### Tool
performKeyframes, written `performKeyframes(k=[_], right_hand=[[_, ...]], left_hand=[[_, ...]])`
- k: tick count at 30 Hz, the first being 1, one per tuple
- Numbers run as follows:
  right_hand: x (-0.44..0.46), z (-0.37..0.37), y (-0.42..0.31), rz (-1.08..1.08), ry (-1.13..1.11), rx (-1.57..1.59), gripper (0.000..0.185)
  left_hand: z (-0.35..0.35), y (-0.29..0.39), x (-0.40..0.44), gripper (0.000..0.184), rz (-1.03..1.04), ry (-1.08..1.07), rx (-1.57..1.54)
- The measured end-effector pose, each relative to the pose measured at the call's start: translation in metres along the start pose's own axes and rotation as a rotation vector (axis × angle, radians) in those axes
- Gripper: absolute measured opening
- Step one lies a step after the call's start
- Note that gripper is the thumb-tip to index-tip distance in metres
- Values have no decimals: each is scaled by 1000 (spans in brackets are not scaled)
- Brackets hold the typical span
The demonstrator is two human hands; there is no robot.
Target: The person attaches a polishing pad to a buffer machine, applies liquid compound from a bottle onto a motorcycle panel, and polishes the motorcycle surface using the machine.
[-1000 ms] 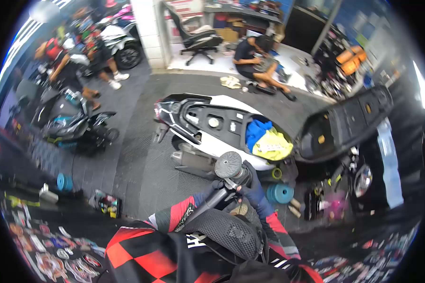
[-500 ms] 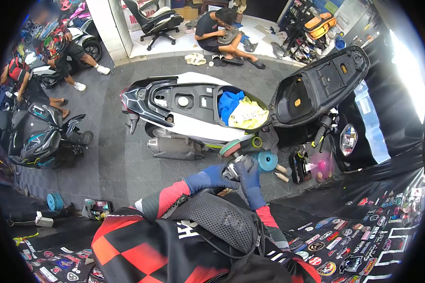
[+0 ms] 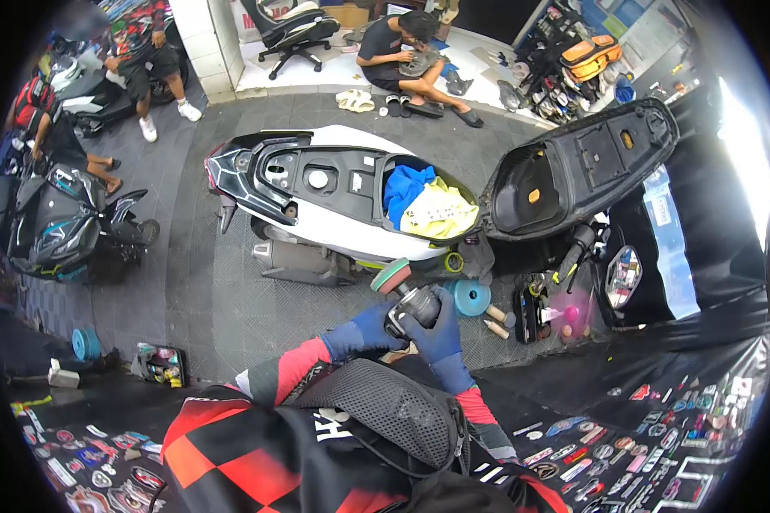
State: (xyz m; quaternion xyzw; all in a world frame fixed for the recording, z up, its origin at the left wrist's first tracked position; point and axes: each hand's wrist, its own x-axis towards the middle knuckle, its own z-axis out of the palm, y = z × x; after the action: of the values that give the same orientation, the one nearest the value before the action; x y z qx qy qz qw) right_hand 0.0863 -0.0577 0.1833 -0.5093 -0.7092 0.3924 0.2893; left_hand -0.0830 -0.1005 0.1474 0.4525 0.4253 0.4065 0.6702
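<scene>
Blue gloves cover both hands. A small handheld polisher point(image 3: 417, 303) with a dark grey body is held between them in front of my chest. Its round pad point(image 3: 391, 275), green with a reddish backing, points up and left toward the scooter. My left hand point(image 3: 370, 329) is wrapped around the handle side of the tool. My right hand point(image 3: 436, 329) grips the body from the right. Just beyond the pad stands a white and black scooter point(image 3: 342, 237), its seat point(image 3: 573, 171) tipped open. Blue and yellow cloths point(image 3: 436, 209) lie in the storage space.
A round light-blue container point(image 3: 470, 297), small bottles point(image 3: 496, 328) and a black case point(image 3: 532, 312) stand right of the tool. One person point(image 3: 406, 60) sits on the step; others point(image 3: 150, 68) are at the left beside motorcycles. A sticker-covered sheet point(image 3: 633, 445) lies at lower right.
The polisher and both hands have shifted slightly left and down in view; the pad now shows more edge-on. The standing person at the left has moved right. My whole view has shifted a little.
</scene>
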Motion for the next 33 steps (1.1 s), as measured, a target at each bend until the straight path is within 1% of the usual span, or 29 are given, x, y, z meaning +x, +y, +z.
performKeyframes(k=[1, 3, 4, 6, 7, 9, 10, 11, 12, 13, 14, 15, 16, 17, 18, 19, 20, 21, 23, 24, 25, 26, 27, 28, 30, 31, 32, 33], right_hand=[[4, -5, 5, -1, -18, 2, 78], [12, -17, 18, -126, -85, -96, 78], [14, -21, 28, -127, -97, -90, 78], [19, -28, 54, -198, -212, -211, 76], [22, -33, 70, -207, -219, -205, 76], [19, -45, 106, -158, -314, -152, 75], [20, -53, 124, -199, -324, -64, 78], [23, -65, 134, -194, -331, -54, 78], [24, -78, 141, -206, -374, -62, 84], [25, -91, 149, -217, -416, -69, 89], [29, -101, 169, -145, -486, -30, 96], [34, -108, 182, -138, -495, -26, 96], [41, -114, 190, -47, -456, 193, 98], [49, -121, 198, 13, -447, 299, 99], [56, -127, 204, 72, -434, 406, 100], [70, -133, 207, -6, -400, 446, 103], [83, -136, 208, -90, -360, 488, 106], [94, -138, 205, -83, -371, 490, 106], [115, -151, 184, -103, -310, 744, 113], [125, -159, 164, -67, -260, 771, 117], [133, -170, 140, -33, -213, 794, 121], [140, -184, 120, -103, -179, 810, 124], [146, -199, 101, -171, -146, 827, 127], [150, -215, 81, -196, -111, 777, 128], [165, -235, 65, -258, -53, 673, 131], [173, -244, 65, -291, -29, 616, 132], [181, -250, 76, -376, -34, 559, 126], [183, -251, 75, -387, -43, 551, 126]], left_hand=[[6, -8, 7, 66, -4, 16, -7], [17, -43, 27, 66, 74, 111, 76], [22, -62, 37, 66, 68, 122, 75], [34, -101, 60, 71, -122, 87, 135], [39, -118, 68, 71, -120, 100, 138], [56, -157, 68, 76, -239, 173, 133], [64, -180, 69, 76, -247, 180, 133], [71, -202, 68, 80, -203, 214, 177], [77, -213, 67, 84, -164, 244, 221], [87, -197, 62, 84, -182, 245, 221], [98, -181, 56, 88, -219, 366, 210], [106, -168, 55, 91, -252, 488, 195], [104, -162, 59, 95, -241, 459, 225], [101, -157, 60, 94, -250, 484, 245], [101, -129, 63, 92, -259, 510, 264], [97, -169, 61, 88, -176, 584, 193], [103, -140, 63, 82, -165, 589, 99], [102, -91, 68, 77, -143, 594, 14], [99, -43, 66, 69, 49, 645, -91], [89, -34, 63, 67, -65, 699, 56], [75, -39, 60, 63, 39, 742, 151], [65, -37, 59, 65, 132, 803, 105], [53, -29, 55, 72, 192, 806, 99], [57, 16, 67, 77, 488, 743, -7], [50, 66, 72, 94, 557, 701, -91], [34, 64, 67, 97, 593, 698, -121], [19, 61, 63, 100, 630, 694, -151], [15, 75, 58, 100, 656, 720, -195]])
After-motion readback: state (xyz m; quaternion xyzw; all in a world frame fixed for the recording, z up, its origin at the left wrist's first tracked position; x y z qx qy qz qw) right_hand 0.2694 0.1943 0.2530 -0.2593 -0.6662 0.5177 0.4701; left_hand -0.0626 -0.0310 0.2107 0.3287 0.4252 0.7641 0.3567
